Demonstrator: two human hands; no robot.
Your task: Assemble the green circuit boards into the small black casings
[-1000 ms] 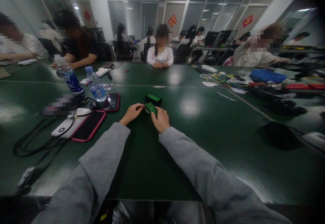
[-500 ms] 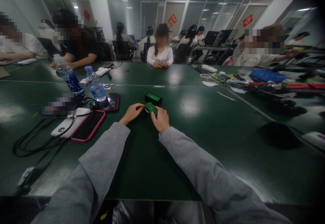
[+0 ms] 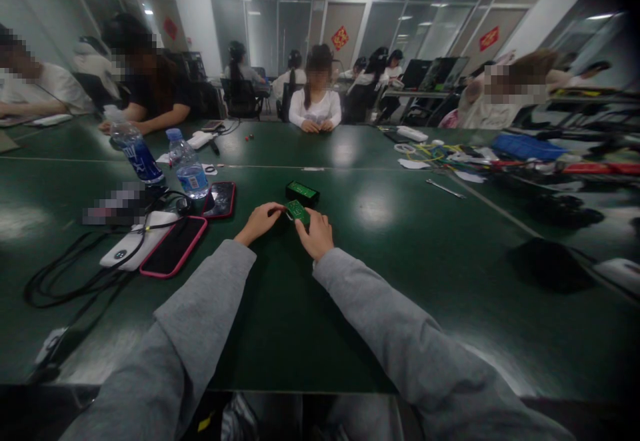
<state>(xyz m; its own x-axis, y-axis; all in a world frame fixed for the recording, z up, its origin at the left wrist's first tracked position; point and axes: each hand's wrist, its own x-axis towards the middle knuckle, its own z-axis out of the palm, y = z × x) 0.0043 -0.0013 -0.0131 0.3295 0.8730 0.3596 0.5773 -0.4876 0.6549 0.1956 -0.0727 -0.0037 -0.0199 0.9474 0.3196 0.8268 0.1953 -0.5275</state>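
Observation:
A small green circuit board point(image 3: 299, 211) is held tilted above the green table, with pale markings on its upper face. My right hand point(image 3: 317, 233) grips its right side, thumb at the near edge and fingers behind. From the left, my left hand point(image 3: 261, 222) is closed in a pinch at the board's left corner; whatever lies between its fingertips is too small to make out. A white sliver shows beneath the board's left edge. Just beyond the hands sits a black open box point(image 3: 303, 194) with green boards in it.
On my left lie a pink-edged phone point(image 3: 174, 246), a white power bank point(image 3: 131, 244) with black cables, another phone point(image 3: 221, 200) and two water bottles point(image 3: 189, 166). A wrench point(image 3: 445, 188) and tangled wires point(image 3: 425, 156) lie on the right. A person point(image 3: 315, 101) sits opposite.
Both hands stay almost in place; the circuit board has tilted very slightly. At the far right, a person has raised their arms.

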